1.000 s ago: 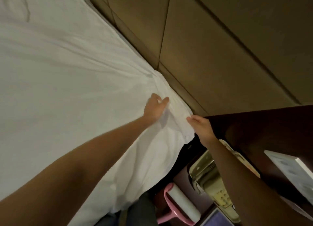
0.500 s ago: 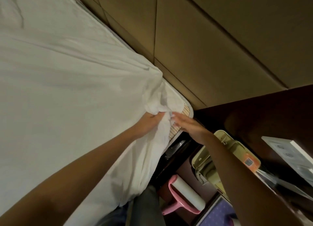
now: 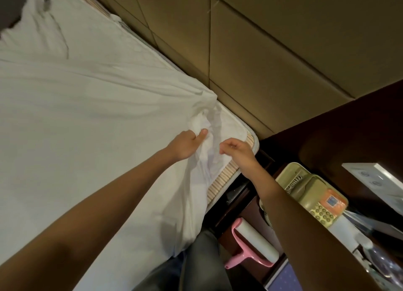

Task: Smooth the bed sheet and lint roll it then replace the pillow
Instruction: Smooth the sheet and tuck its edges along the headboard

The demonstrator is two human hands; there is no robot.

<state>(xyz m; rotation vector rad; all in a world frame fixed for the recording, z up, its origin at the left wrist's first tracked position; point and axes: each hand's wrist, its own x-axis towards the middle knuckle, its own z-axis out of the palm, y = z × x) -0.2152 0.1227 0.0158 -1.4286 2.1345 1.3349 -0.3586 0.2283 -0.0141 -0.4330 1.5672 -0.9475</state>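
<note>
A white bed sheet (image 3: 87, 120) covers the bed, pulled into folds toward its near right corner. My left hand (image 3: 186, 145) grips a bunched corner of the sheet. The mattress corner (image 3: 235, 159), with a striped beige edge, lies bare there. My right hand (image 3: 237, 149) hovers just over that corner with fingers loosely curled, holding nothing. A pink-handled lint roller (image 3: 253, 243) with a white roll lies on the dark bedside table below my right arm. A white pillow or bunched bedding (image 3: 37, 24) lies at the far left top.
A padded beige headboard wall (image 3: 261, 50) runs along the bed's far side. A dark wooden bedside table (image 3: 239, 207) holds a beige telephone (image 3: 314, 194), a white card holder (image 3: 375, 181) and clear plastic items. My grey trouser leg (image 3: 196, 264) is against the bed.
The sheet corner has come off the mattress, baring its striped edge. My left hand went from lying on the sheet to gripping bunched cloth. My right hand lifted off the corner.
</note>
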